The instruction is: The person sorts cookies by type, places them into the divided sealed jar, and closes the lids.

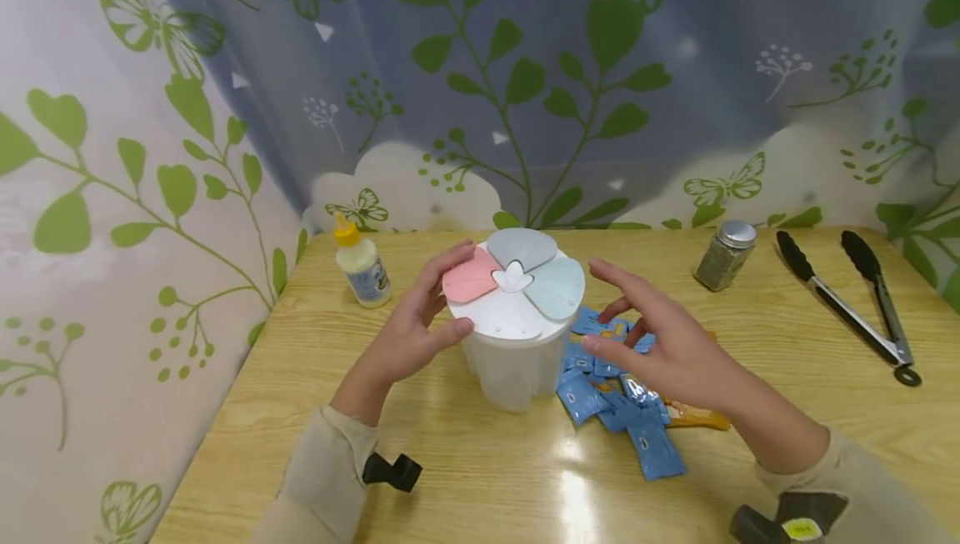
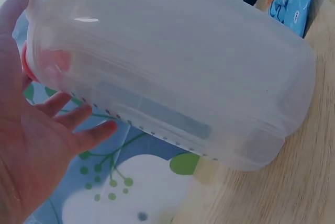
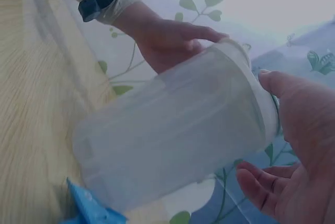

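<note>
The two hands are standing apart, one on each side of a translucent plastic canister (image 1: 510,373), with neither hand clamping it. The left hand (image 1: 411,329) is resting its fingers and thumb against the left edge of the round white lid (image 1: 487,313), its fingers spreading loosely in the left wrist view. The right hand (image 1: 667,352) is hovering just beside the lid's right edge, thumb and fingers parting and holding nothing. The canister is standing upright on the wood-grain counter (image 1: 262,411), and the lid is sitting on top of it. Around a small white centre piece (image 1: 512,276), the lid is showing a pink petal (image 1: 471,277), a grey petal (image 1: 522,249) and a pale green petal (image 1: 558,288). Just right of the canister, partly under the right hand, blue packets (image 1: 654,446) are lying in a loose pile, with an orange packet (image 1: 697,416) poking out beside them. Farther left, a squeeze bottle (image 1: 363,269) with a yellow cap is standing near the back. Toward the right rear, a glass jar (image 1: 722,261) with a silver lid is standing near black-tipped metal tongs (image 1: 855,316), which are lying spread. Behind everything, a leaf-and-butterfly printed curtain (image 1: 525,136) is hanging
</note>
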Available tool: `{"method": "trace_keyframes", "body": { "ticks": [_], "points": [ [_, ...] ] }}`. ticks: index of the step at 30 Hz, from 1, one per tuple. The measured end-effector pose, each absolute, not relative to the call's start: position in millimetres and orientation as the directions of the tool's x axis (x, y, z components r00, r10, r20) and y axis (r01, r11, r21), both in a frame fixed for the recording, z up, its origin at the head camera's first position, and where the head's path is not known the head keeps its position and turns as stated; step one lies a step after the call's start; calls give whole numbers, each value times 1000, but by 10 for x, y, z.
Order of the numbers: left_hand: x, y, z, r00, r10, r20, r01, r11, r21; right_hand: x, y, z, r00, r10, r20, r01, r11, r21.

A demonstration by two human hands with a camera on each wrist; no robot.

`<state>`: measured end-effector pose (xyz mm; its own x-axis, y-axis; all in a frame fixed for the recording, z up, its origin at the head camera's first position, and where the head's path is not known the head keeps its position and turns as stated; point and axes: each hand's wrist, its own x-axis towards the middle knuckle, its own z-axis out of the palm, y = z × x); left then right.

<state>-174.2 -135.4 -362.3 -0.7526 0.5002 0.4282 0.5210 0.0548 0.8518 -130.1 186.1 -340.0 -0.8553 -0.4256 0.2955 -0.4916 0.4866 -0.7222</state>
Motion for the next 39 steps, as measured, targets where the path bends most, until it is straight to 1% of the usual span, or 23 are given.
{"method": "trace_keyframes", "body": {
  "ticks": [7, 15, 20, 25, 32, 39],
  "points": [
    [-1695, -1337, -3595, -764, 477, 434, 494, 0, 870, -1419, 1602, -3304, -825, -487, 287, -519, 452, -725],
    [-1665, -1289, -3605, -794, 410, 448, 487, -9, 873, -1468, 1550, -3314, -843, -476, 249, -485, 474, -735],
    [-1653, -1237, -3623, -796, 369, 480, 510, -18, 860, -1526, 1538, -3323, -847, -474, 239, -462, 437, -771],
    [-1662, -1167, -3601, -805, 298, 512, 532, -17, 847, -1567, 1500, -3300, -878, -432, 205, -389, 395, -832],
    [-1654, -1128, -3557, -836, 217, 504, 507, -45, 861, -1585, 1384, -3222, -914, -375, 153, -290, 344, -893],
    [-1656, -1126, -3556, -831, 225, 510, 518, -23, 855, -1580, 1348, -3209, -923, -363, 129, -239, 278, -930]
  ]
}}
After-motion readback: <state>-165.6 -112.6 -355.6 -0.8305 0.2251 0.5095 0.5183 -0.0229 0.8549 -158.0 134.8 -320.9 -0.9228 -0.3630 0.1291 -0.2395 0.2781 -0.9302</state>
